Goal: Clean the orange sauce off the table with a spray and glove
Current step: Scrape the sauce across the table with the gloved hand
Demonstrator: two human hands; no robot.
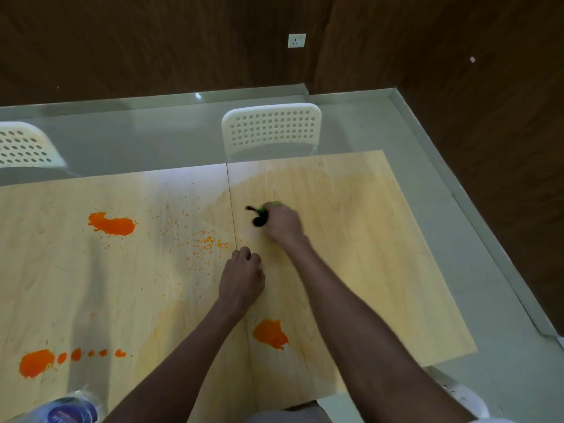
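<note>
Glove [259,215] bunched under right hand [282,224], pressed on table [366,239].

Two white perforated chairs [271,129] [24,146] stand at the far table edge. A wall socket [296,40] sits on dark panelling.

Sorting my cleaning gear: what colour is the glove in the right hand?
Green and black, bunched under the right hand; glove seen in the head view.

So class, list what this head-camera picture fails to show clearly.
- Green and black item in the right hand: motion blur and fingers hide its shape.
- Bottle, bottom left: cut off by the frame edge, label unreadable.
- Left hand fingertips: curled under, out of sight.
</note>
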